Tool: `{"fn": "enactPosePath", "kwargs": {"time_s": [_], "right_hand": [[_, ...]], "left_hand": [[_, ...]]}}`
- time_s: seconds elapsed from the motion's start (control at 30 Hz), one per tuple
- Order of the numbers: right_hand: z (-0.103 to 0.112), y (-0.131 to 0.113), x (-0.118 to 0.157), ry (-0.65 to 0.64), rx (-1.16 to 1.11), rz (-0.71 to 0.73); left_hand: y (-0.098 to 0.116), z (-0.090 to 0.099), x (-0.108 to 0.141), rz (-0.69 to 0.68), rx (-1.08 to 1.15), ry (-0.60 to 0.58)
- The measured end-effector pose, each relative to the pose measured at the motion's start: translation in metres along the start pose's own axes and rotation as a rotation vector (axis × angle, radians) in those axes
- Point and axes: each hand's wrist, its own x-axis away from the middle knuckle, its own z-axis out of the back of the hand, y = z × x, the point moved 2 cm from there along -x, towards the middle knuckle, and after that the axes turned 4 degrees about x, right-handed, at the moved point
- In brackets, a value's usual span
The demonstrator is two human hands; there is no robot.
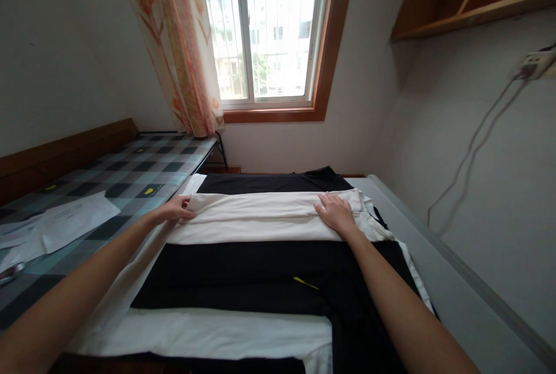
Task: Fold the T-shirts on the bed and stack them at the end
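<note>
A white garment (260, 207), folded into a long strip, lies across a black garment (243, 270). At the strip's left end, my left hand (178, 208) has its fingers closed on the edge of the cloth. My right hand (335, 213) rests flat near the right end, fingers stretched out over the fabric. More dark cloth (269, 182) shows beyond the strip. Closer to me lies another white cloth (226, 330), partly under the black garment. A thin yellow strip (306, 283) stands out on the black fabric.
To the left is a checked mattress (160, 160) with papers (65, 223) on it. A curtain (182, 44) hangs beside the window (278, 38). A pale board (456, 281) runs along the right wall, below a cable (467, 148) and a wooden shelf (460, 15).
</note>
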Motion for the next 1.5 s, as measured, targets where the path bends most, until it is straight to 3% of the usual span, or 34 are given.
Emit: {"fn": "enactPosePath", "kwargs": {"time_s": [0.1, 0.2, 0.3, 0.47, 0.57, 0.67, 0.77, 0.87, 0.97, 1.17, 1.5], "right_hand": [[0.0, 0.0, 0.0, 0.002, 0.008, 0.004], [0.0, 0.0, 0.0, 0.006, 0.004, 0.008], [-0.001, 0.0, 0.0, -0.001, -0.009, 0.0], [-0.002, 0.001, -0.001, 0.0, -0.01, -0.005], [-0.002, 0.002, -0.001, 0.011, -0.013, -0.006], [-0.002, 0.002, -0.001, 0.011, -0.021, -0.003], [-0.002, 0.003, -0.001, 0.02, -0.034, 0.003], [-0.001, 0.003, -0.002, 0.016, -0.04, 0.0], [-0.001, 0.002, -0.001, 0.012, -0.047, -0.003], [0.0, 0.002, -0.001, 0.025, -0.042, -0.002], [-0.002, 0.002, -0.001, 0.025, -0.044, -0.002]], "left_hand": [[0.0, -0.001, 0.0, -0.033, -0.046, -0.021], [0.004, -0.001, 0.001, -0.06, -0.1, 0.054], [0.012, -0.004, 0.004, 0.002, -0.067, 0.064], [0.051, -0.018, -0.004, -0.039, -0.01, 0.048], [0.085, -0.052, -0.017, -0.135, 0.008, 0.062], [0.109, -0.109, -0.023, -0.126, -0.038, 0.063], [0.118, -0.167, -0.019, -0.177, -0.318, 0.062], [0.118, -0.2, -0.01, -0.33, -0.632, 0.169], [0.114, -0.205, -0.007, -0.364, -0.72, 0.2], [0.117, -0.198, -0.012, -0.308, -0.704, 0.205], [0.117, -0.203, -0.02, -0.267, -0.549, 0.267]]}}
